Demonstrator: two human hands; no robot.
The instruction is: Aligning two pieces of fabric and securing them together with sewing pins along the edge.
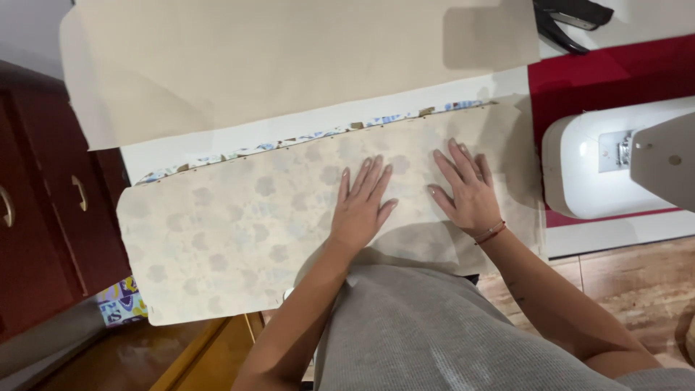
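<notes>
A pale translucent sheet (232, 232) with faint blotchy flower shapes showing through lies flat on the white table (156, 156). A patterned fabric edge (318, 134) peeks out along its far side. My left hand (362, 206) rests palm down on the sheet, fingers spread. Just to its right, my right hand (467, 188), with a red cord bracelet at the wrist, also presses flat on the sheet. Neither hand holds anything. A larger beige paper sheet (289, 58) lies beyond, overlapping the table's far part.
A white sewing machine (615, 163) stands at the right on a red surface (601, 76). A black stapler-like tool (568, 18) lies at the top right. Dark red wooden drawers (51, 210) with metal handles stand on the left. Colourful fabric (123, 300) hangs below the table.
</notes>
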